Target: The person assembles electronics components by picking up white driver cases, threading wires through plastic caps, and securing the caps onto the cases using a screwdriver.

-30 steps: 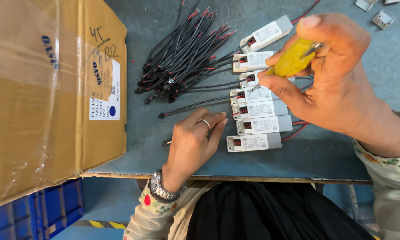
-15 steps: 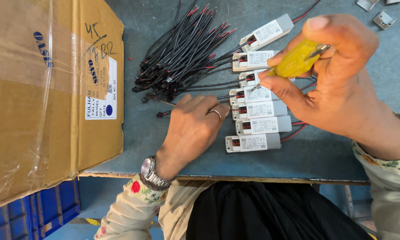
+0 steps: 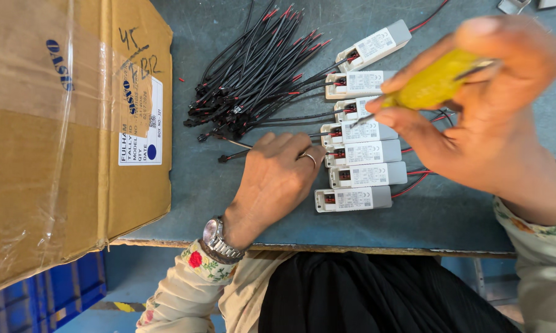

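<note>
My left hand [image 3: 272, 179], with a ring and a wristwatch [image 3: 219, 238], rests on the blue-grey table [image 3: 198, 203]. Its fingertips pinch a thin black wire lead [image 3: 232, 155] at the left end of a row of white rectangular driver boxes [image 3: 367, 176]. My right hand [image 3: 500, 142] hovers over the same row and grips a yellow-handled screwdriver [image 3: 432, 83]. The screwdriver's metal tip points at the terminal end of a box [image 3: 367, 131] in the middle of the row. This hand is blurred by motion.
A loose bundle of black and red wire leads [image 3: 253, 74] lies behind the left hand. A large taped cardboard box [image 3: 56, 135] fills the left side. A blue crate [image 3: 37, 296] sits below the table edge. Small metal parts [image 3: 512, 5] lie at the far right corner.
My left hand slid forward and right from the table's front to the boxes' left ends and closed on a wire. My right hand with the screwdriver shifted slightly.
</note>
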